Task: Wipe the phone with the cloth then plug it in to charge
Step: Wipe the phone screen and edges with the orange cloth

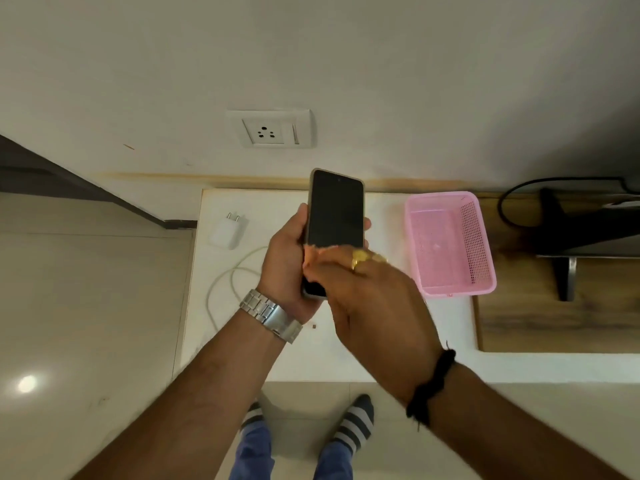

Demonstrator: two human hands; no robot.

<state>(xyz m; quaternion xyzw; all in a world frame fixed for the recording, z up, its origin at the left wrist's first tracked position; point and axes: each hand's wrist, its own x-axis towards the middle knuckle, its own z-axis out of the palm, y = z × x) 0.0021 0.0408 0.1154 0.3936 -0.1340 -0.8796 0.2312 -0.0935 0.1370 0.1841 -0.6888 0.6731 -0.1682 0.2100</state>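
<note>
**Peach cloth rubs a dark phone screen**

Peach-coloured cloth (317, 252) peeks out from under the right hand (367, 292), only a thin blurry strip of it. The rest is hidden under the fingers, which are pressed flat on the lower half of the phone (335, 211). That hand is blurred, so its fingertips are hard to see. A gold ring (360, 258) sits on one finger.

The left hand (287, 268) wraps around the phone's left edge and back, thumb along the side, holding it up above the white table (346, 358). The screen is black and faces up. The bottom of the phone is covered by both hands.

A silver watch (268, 315) is on the left wrist and a black band (431, 388) on the right one.

On the table, a white charger plug (229, 230) lies to the left with its white cable (227, 282) looping near it; part of the cable goes behind the left arm. A pink basket (485, 271) stands to the right. A wall socket (268, 129) is above the table.
</note>
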